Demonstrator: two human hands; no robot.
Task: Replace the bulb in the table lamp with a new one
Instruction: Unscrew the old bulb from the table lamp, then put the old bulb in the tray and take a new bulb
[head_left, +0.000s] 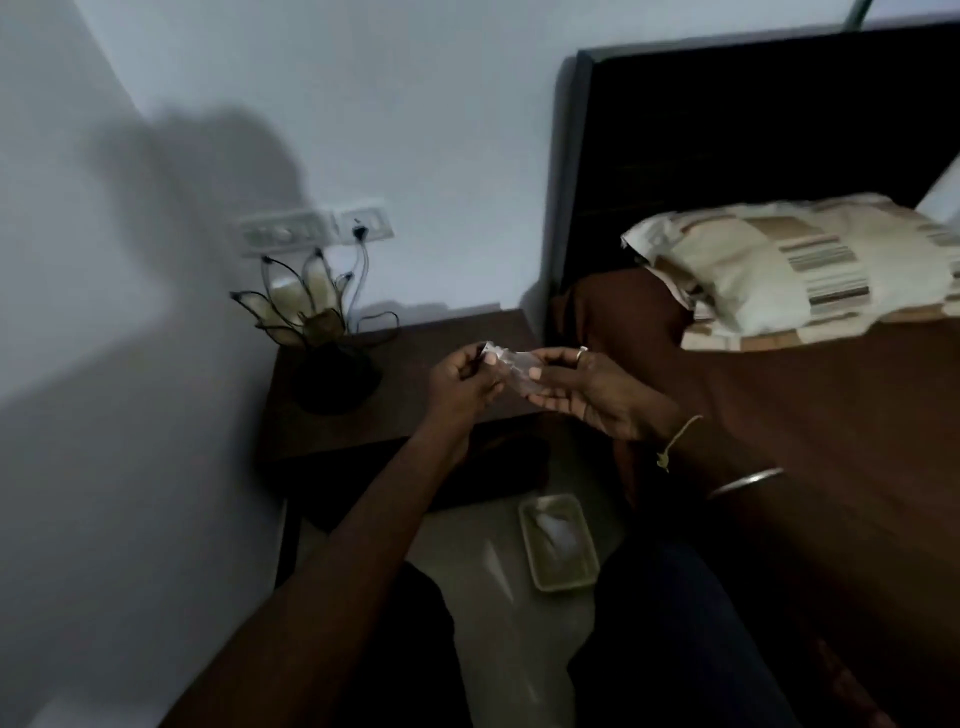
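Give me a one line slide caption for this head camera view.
Both hands, left and right, hold a small clear wrapped item above the bedside table, beside the petal-shaped lamp.

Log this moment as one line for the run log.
both hands on clear packet | left hand | right hand | lamp untouched on bedside table

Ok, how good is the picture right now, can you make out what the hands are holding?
Head view: dim room, grainy and soft throughout. The left hand and right hand pinch a small clear packet, too blurred to identify. A large shadow falls on the wall behind the lamp. Wide-angle bending shows at the headboard.
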